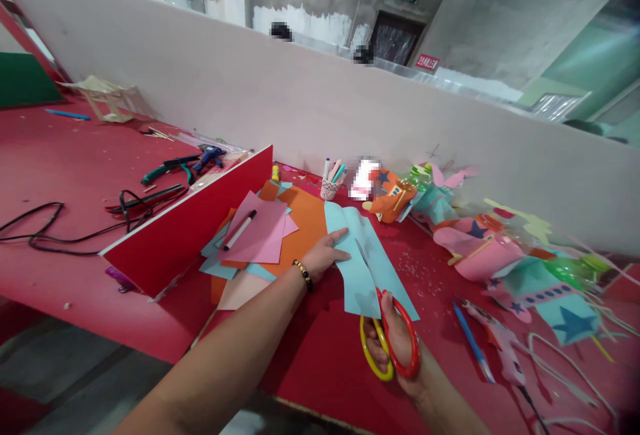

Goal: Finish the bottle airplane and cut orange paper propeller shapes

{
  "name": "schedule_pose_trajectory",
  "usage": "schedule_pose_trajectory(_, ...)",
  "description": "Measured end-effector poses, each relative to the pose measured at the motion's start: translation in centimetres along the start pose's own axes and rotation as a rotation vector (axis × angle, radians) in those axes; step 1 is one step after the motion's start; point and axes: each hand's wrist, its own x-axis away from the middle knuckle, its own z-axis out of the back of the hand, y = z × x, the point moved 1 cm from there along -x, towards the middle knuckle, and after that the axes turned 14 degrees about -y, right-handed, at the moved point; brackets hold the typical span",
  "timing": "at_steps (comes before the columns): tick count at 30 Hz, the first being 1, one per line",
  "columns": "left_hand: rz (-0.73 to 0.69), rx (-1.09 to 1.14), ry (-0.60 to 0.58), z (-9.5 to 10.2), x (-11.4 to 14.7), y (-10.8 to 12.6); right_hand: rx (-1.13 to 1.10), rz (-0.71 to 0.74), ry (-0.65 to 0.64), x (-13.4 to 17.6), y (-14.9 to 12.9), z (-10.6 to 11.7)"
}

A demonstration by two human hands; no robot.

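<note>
A light blue sheet of paper (360, 268) lies in front of me, partly cut lengthwise, its left strip curling up. My left hand (324, 254) holds that sheet by its left edge, fingers on its surface, with a beaded bracelet (303, 275) at the wrist. In my right hand (393, 338) is a pair of scissors (384, 338) with one red and one yellow handle loop. Their blades run up into the cut, and the paper hides part of them. Left of my left hand is a pile of orange, pink and blue paper (265, 228), topped by a marker (241, 230).
A red board (195, 222) stands on the left, with pliers (170, 167) and a black cable (60, 242) beyond it. A pen cup (329, 188) stands behind the paper. Decorated bottle crafts (490, 255), a blue pen (473, 342) and a pink glue gun (500, 348) lie right.
</note>
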Motion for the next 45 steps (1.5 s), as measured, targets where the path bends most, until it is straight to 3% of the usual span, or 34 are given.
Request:
schedule_pose_trajectory(13, -0.005, 0.002, -0.019, 0.4, -0.2, -0.7, -0.102, -0.070, 0.023, -0.9, -0.8, 0.8)
schedule_pose_trajectory(31, -0.001, 0.050, -0.023, 0.6, -0.4, -0.9, -0.056, -0.021, 0.067, -1.3, -1.2, 0.2)
schedule_pose_trajectory(38, -0.005, 0.045, -0.039, 0.5, -0.5, -1.1, -0.019, 0.000, -0.088, -2.0, -1.6, 0.7)
schedule_pose_trajectory(45, 0.002, 0.021, -0.039, 0.6, -0.5, -1.1, 0.034, 0.057, -0.065, -2.2, -1.7, 0.6)
